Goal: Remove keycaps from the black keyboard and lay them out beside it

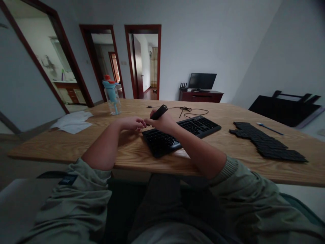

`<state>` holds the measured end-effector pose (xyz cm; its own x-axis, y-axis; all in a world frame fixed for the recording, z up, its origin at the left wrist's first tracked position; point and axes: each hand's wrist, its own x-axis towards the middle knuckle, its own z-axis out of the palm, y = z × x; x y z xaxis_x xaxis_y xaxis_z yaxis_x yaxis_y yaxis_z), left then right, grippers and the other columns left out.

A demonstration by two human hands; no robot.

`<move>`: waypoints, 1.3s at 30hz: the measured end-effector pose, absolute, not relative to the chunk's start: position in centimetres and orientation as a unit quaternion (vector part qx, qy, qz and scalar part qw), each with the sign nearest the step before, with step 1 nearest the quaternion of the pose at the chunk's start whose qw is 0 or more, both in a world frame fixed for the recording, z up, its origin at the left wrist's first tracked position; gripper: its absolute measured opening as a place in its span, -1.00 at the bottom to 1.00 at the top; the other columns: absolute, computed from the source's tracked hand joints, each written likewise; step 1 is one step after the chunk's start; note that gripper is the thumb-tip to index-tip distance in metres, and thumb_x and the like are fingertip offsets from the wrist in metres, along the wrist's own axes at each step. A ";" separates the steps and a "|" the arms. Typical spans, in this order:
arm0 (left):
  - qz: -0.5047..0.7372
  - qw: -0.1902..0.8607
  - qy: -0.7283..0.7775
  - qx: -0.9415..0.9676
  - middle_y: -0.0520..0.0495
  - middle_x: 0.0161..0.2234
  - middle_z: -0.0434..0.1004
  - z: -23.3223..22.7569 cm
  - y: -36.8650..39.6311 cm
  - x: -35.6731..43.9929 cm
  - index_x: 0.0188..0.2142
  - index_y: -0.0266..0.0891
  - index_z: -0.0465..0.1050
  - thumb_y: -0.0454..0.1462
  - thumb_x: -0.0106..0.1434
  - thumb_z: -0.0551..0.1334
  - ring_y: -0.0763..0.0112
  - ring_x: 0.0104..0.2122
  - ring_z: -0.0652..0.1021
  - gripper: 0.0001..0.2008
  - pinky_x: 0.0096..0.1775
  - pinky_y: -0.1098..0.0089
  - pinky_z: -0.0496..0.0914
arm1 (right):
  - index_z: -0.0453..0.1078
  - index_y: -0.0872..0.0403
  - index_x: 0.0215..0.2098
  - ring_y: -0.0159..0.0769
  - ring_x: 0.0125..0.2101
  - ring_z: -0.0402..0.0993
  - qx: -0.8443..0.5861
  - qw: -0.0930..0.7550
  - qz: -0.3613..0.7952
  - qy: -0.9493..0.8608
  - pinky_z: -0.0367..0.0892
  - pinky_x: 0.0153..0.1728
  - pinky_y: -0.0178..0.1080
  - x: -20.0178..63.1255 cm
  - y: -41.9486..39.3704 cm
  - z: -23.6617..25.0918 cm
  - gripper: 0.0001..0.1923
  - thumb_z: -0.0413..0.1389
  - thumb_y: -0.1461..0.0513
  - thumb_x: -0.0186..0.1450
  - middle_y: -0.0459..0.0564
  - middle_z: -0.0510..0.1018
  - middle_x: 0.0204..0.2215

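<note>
A black keyboard (162, 144) lies tilted across the table in front of me, its keycaps off over most of the visible part. My right hand (162, 120) is closed around a thick, black, pen-shaped tool (159, 112) above the keyboard's far left part. The tool's back end points up to the right, and its tip is hidden by my fingers. Just left of it, my left hand (132, 124) rests low at the keyboard's far left corner. Its fingers are bent together close to the right fingertips; anything between them is too small to make out.
Several black keycaps (264, 140) lie in rows at the right, beside a blue-handled brush (270, 128). The keyboard's coiled cable (186, 109) runs behind it. White paper or cloth (73, 122) and a blue bottle with a red lid (111, 96) stand left on the wooden table (132, 159).
</note>
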<state>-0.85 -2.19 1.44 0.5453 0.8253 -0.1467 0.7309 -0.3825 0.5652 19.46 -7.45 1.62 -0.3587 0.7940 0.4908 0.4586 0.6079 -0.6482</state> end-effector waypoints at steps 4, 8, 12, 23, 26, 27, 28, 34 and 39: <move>0.079 0.294 0.478 0.824 -0.07 -0.33 0.52 1.8 -2.7 -2.4 -0.15 -0.25 0.53 -0.07 -0.01 0.29 0.33 -0.37 0.47 -0.55 -0.35 0.38 0.32 | 0.23 0.03 -0.51 -0.35 -0.49 0.26 -0.390 0.421 0.221 -0.789 0.15 -0.45 -0.26 19.9 -6.2 -0.1 -0.76 0.20 0.17 0.20 -0.16 0.35 -0.56; 0.106 0.278 0.482 0.824 -0.08 -0.29 0.55 1.7 -3.3 -3.0 -0.24 -0.24 0.53 0.01 -0.03 0.34 0.28 -0.29 0.49 -0.55 -0.28 0.37 0.33 | 0.25 0.03 -0.52 -0.34 -0.48 0.27 -0.405 0.416 0.226 -0.782 0.19 -0.42 -0.25 20.5 -6.3 -0.4 -0.78 0.20 0.20 0.18 -0.15 0.37 -0.55; 0.104 0.298 0.458 0.831 -0.06 -0.27 0.57 1.2 -3.3 -2.4 -0.24 -0.22 0.53 0.04 -0.05 0.38 0.29 -0.26 0.50 -0.53 -0.23 0.38 0.33 | 0.26 0.03 -0.51 -0.32 -0.46 0.29 -0.414 0.410 0.230 -0.780 0.20 -0.42 -0.25 20.6 -6.0 -0.7 -0.79 0.20 0.19 0.19 -0.13 0.39 -0.54; 0.095 0.318 0.461 0.823 -0.02 -0.37 0.53 0.6 -3.5 -1.8 -0.24 -0.23 0.49 0.04 -0.05 0.41 0.35 -0.37 0.48 -0.51 -0.33 0.39 0.32 | 0.31 0.03 -0.42 -0.32 -0.41 0.33 -0.382 0.386 0.237 -0.805 0.25 -0.35 -0.26 21.1 -5.6 -1.5 -0.82 0.21 0.16 0.20 -0.14 0.42 -0.47; 0.095 0.315 0.463 0.823 -0.01 -0.37 0.52 0.5 -3.4 -1.7 -0.21 -0.23 0.48 0.01 -0.05 0.42 0.37 -0.39 0.47 -0.51 -0.35 0.39 0.32 | 0.36 0.05 -0.40 -0.33 -0.41 0.35 -0.367 0.365 0.236 -0.822 0.25 -0.35 -0.27 21.5 -6.4 -0.8 -0.84 0.22 0.16 0.20 -0.12 0.45 -0.45; 0.096 0.312 0.462 0.825 -0.02 -0.37 0.52 0.5 -3.4 -1.7 -0.20 -0.23 0.48 0.00 -0.05 0.42 0.37 -0.39 0.47 -0.51 -0.35 0.39 0.32 | 0.37 0.05 -0.39 -0.34 -0.42 0.35 -0.367 0.352 0.237 -0.828 0.25 -0.36 -0.27 21.6 -6.5 -0.6 -0.85 0.23 0.17 0.19 -0.12 0.46 -0.45; 0.098 0.308 0.461 0.826 -0.02 -0.37 0.52 0.5 -3.3 -1.7 -0.19 -0.23 0.48 -0.01 -0.04 0.43 0.37 -0.39 0.47 -0.51 -0.36 0.39 0.32 | 0.39 0.05 -0.39 -0.34 -0.42 0.35 -0.369 0.338 0.238 -0.832 0.24 -0.37 -0.28 21.7 -6.6 -0.5 -0.86 0.23 0.17 0.19 -0.12 0.46 -0.45; 0.081 0.314 0.448 0.833 -0.04 -0.36 0.57 0.5 -3.4 -1.8 -0.26 -0.24 0.56 -0.04 -0.01 0.40 0.35 -0.36 0.48 -0.60 -0.31 0.38 0.32 | 0.45 0.06 -0.41 -0.34 -0.47 0.33 -0.357 0.286 0.255 -0.852 0.21 -0.44 -0.28 21.9 -5.8 0.4 -0.88 0.26 0.19 0.16 -0.11 0.48 -0.49; 0.069 0.297 0.458 0.835 -0.06 -0.33 0.62 0.6 -3.5 -2.0 -0.26 -0.24 0.64 -0.05 0.02 0.37 0.34 -0.35 0.50 -0.64 -0.28 0.37 0.31 | 0.46 0.05 -0.45 -0.34 -0.49 0.31 -0.360 0.243 0.271 -0.859 0.18 -0.46 -0.28 21.2 -4.4 1.2 -0.94 0.26 0.25 0.12 -0.13 0.47 -0.53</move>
<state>-1.96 -3.50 0.65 0.5702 0.8064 -0.1568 0.7240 -0.4032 0.5597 21.16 -4.37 1.19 -0.6233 0.7499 0.2216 0.4869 0.5940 -0.6404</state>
